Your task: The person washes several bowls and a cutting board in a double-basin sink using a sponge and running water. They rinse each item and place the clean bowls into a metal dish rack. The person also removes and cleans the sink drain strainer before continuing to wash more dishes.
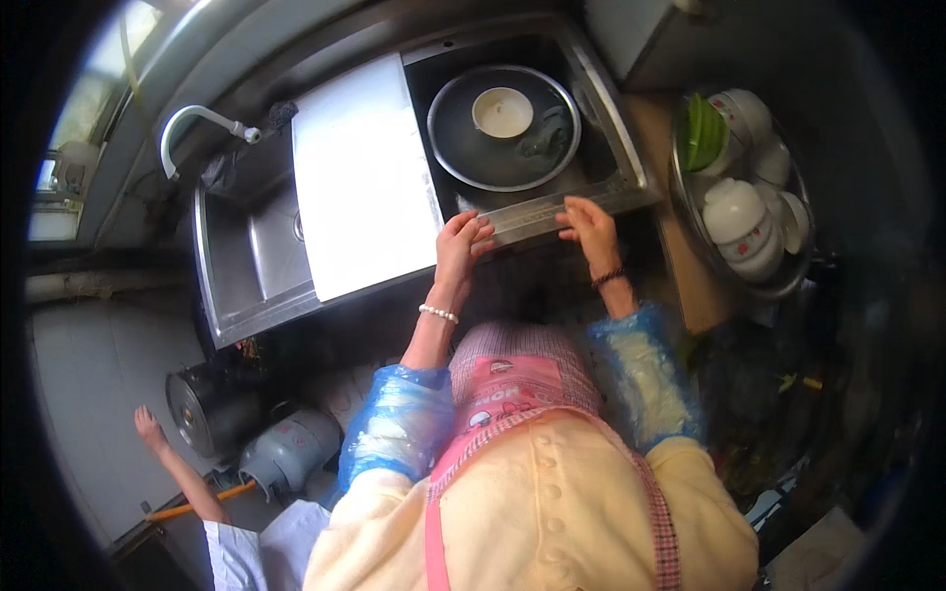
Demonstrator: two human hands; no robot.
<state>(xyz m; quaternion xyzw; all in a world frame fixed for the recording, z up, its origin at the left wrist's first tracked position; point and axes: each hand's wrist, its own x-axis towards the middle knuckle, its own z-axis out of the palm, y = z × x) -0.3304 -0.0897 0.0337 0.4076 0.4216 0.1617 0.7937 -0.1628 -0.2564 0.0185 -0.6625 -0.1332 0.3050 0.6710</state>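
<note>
My left hand [462, 244] is over the front rim [521, 219] of the stainless steel sink, close to a white board [366, 181] laid across part of it. My right hand [593, 233] hangs by the same rim, farther right. Fingers on both hands are loosely curled and apart, with nothing visible in them. Whether they touch the rim I cannot tell. Beyond them, a round metal basin [462, 166] stands in the right part of the sink. In it are a white bowl [502, 112] and a dark, crumpled cloth-like thing [545, 137].
A white faucet [196, 111] curves over the left sink bowl [273, 240]. At right, a metal basin [802, 277] holds several white bowls [735, 210] and green dishes [702, 133]. Behind my left side are a gas cylinder [292, 447], a dark pot [214, 410] and another person's arm [185, 473].
</note>
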